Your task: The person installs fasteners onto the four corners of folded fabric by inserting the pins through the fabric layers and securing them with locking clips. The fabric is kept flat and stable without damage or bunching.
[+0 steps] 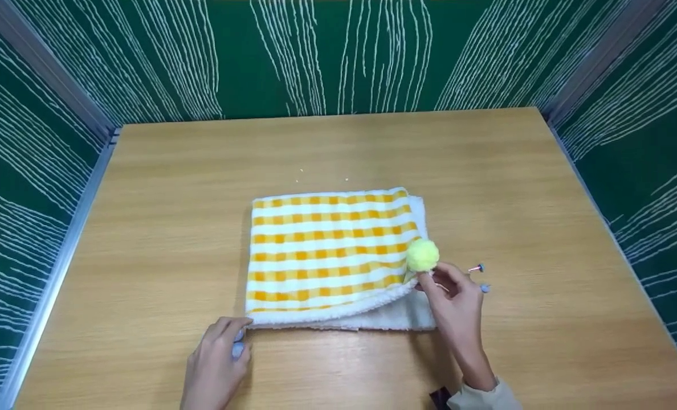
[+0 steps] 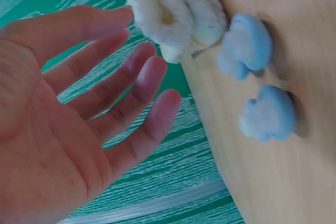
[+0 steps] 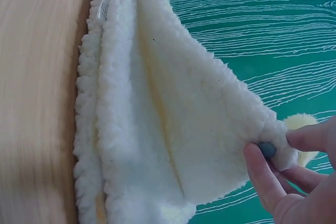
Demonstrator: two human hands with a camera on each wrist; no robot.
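A folded blanket (image 1: 327,245), yellow-and-white checked on top with a white fleecy underside, lies on the table. My right hand (image 1: 457,302) pinches its near right corner, lifted off the layer below. At that corner sits a fluffy yellow-green pom-pom (image 1: 423,255). On the fleece side, a small grey-blue round knob (image 3: 266,149) shows between the fingers. My left hand (image 1: 216,361) is at the near left corner, fingers loosely bent and holding nothing; whether a fingertip touches the fleece, I cannot tell. Beside it are two light-blue mushroom-shaped pieces (image 2: 269,114).
The wooden table (image 1: 162,228) has metal-edged sides and green walls with white lines (image 1: 384,57) around it. Right of the right hand lie a small blue-ended piece (image 1: 478,267) and a light-blue piece (image 1: 485,288). Tiny white specks dot the tabletop beyond the blanket.
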